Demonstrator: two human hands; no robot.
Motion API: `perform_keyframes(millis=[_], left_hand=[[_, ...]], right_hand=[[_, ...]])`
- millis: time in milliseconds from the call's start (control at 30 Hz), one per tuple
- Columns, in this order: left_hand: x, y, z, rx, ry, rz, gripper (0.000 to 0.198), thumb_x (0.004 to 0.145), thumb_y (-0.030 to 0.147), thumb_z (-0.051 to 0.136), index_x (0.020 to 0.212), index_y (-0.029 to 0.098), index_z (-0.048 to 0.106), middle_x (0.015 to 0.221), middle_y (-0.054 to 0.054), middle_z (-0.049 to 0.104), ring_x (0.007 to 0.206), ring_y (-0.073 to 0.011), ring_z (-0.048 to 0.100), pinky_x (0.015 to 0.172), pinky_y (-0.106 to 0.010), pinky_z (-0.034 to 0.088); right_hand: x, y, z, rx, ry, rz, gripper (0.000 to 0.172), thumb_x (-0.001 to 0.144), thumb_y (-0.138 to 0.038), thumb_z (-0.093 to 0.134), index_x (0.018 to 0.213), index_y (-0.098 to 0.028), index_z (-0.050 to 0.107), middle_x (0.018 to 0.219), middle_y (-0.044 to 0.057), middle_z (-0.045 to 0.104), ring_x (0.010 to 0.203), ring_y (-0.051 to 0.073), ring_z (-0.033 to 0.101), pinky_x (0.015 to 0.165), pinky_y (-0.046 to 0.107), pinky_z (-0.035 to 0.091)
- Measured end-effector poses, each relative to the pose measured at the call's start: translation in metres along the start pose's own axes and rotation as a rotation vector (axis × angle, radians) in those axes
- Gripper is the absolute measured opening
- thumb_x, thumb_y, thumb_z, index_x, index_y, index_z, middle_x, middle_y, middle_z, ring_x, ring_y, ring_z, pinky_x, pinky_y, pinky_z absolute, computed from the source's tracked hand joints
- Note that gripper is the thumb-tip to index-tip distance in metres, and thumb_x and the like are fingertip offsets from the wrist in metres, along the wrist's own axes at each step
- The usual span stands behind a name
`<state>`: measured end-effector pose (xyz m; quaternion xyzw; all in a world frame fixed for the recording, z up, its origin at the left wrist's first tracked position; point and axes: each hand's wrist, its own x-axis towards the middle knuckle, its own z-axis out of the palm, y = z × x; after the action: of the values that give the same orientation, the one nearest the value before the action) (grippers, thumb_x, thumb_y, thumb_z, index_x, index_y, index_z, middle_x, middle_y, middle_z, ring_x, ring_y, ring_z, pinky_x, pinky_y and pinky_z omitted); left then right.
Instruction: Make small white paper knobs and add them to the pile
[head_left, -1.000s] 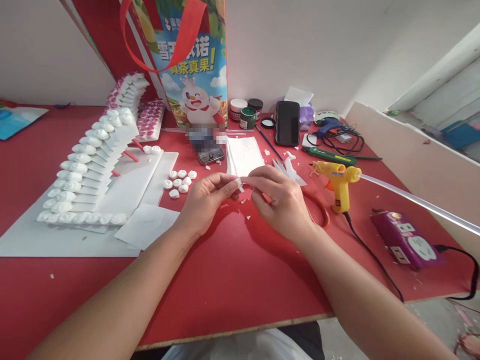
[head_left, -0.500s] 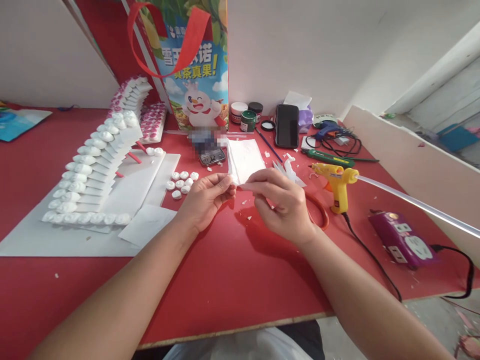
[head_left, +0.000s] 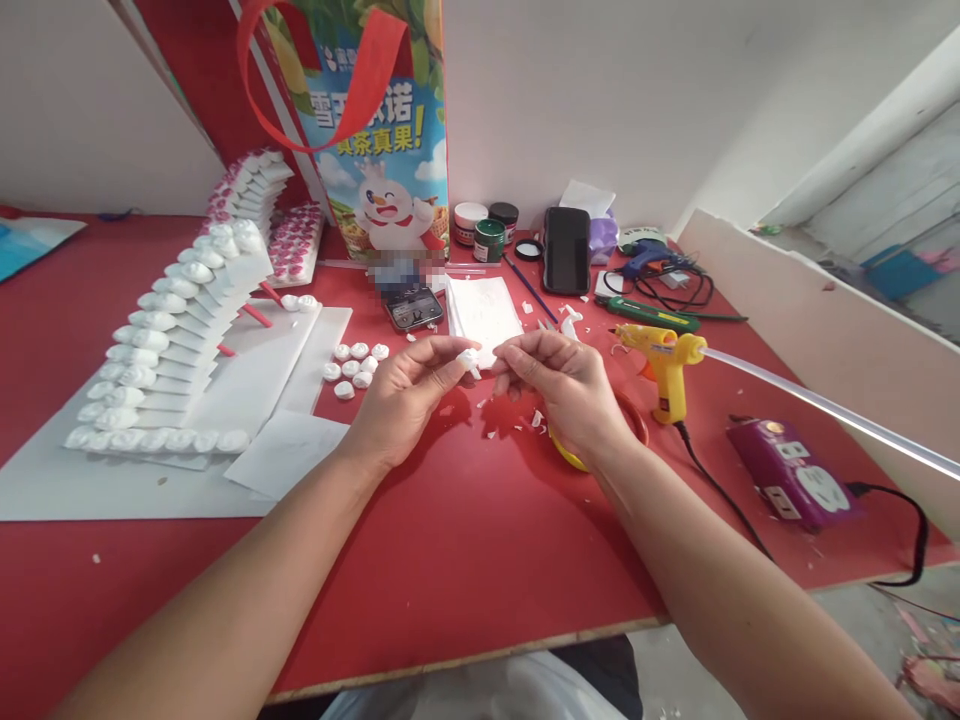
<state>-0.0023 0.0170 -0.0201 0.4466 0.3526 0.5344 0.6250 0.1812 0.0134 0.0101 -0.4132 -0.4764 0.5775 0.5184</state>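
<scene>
A small white rolled paper flower (head_left: 469, 359) is pinched between the thumb and fingers of my left hand (head_left: 405, 400), its narrow end pointing down. Just to its right, my right hand (head_left: 574, 390) is closed in a pinch; whatever lies between those fingertips is too small to make out. Behind both hands lies a stack of white paper sheets (head_left: 484, 305). Scissors with a yellow and orange handle (head_left: 637, 420) rest partly hidden under my right hand. Several loose white paper flowers (head_left: 345, 390) sit left of my left hand.
On the left stands a curved white model (head_left: 187, 375) edged with paper flowers. A yellow glue gun (head_left: 671, 375) and a purple power box (head_left: 791, 475) are on the right. Paint jars (head_left: 489, 240), a black phone (head_left: 566, 250) and a printed bag (head_left: 382, 130) stand behind.
My left fingers have turned and now show the white flower more plainly. My right hand has rotated and its fingers have drawn together. The scissors' yellow handle has come into sight.
</scene>
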Motion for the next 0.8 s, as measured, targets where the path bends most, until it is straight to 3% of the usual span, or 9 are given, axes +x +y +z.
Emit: perform_keyframes(millis=[100,233,600,800], left_hand=[[-0.002,-0.001,0.000,0.104,-0.007,0.040,0.019,0.085,0.034,0.081,0.101,0.023,0.079,0.092,-0.001,0.075,0.085,-0.0113,0.067,0.085,-0.024,0.053],[-0.003,0.001,0.001,0.272,-0.032,0.093,0.021,0.087,0.036,0.079,0.104,0.022,0.077,0.094,-0.001,0.077,0.086,-0.0134,0.069,0.084,-0.026,0.055],[-0.008,0.010,0.004,0.520,-0.073,0.182,0.014,0.094,0.032,0.070,0.097,0.019,0.073,0.084,-0.002,0.076,0.078,-0.0148,0.071,0.076,-0.025,0.057],[-0.009,0.006,0.002,0.666,-0.066,0.305,0.008,0.094,0.027,0.069,0.097,0.020,0.073,0.090,0.000,0.075,0.080,-0.0128,0.070,0.077,-0.022,0.055]], right_hand=[[0.000,-0.001,0.002,0.082,-0.022,0.149,0.032,0.075,-0.042,0.087,0.085,-0.015,0.072,0.082,0.004,0.074,0.059,0.010,0.063,0.053,0.024,0.047],[0.001,-0.001,0.003,0.147,-0.032,0.277,0.038,0.068,-0.043,0.093,0.076,-0.015,0.068,0.069,0.001,0.068,0.055,0.008,0.056,0.048,0.021,0.044],[0.001,0.005,0.003,0.161,-0.118,0.317,0.044,0.061,-0.043,0.096,0.072,-0.014,0.065,0.059,-0.001,0.066,0.049,0.007,0.057,0.046,0.019,0.041],[0.003,0.005,0.001,0.161,-0.124,0.356,0.044,0.058,-0.040,0.098,0.072,-0.014,0.065,0.058,-0.002,0.065,0.049,0.007,0.056,0.044,0.018,0.038]])
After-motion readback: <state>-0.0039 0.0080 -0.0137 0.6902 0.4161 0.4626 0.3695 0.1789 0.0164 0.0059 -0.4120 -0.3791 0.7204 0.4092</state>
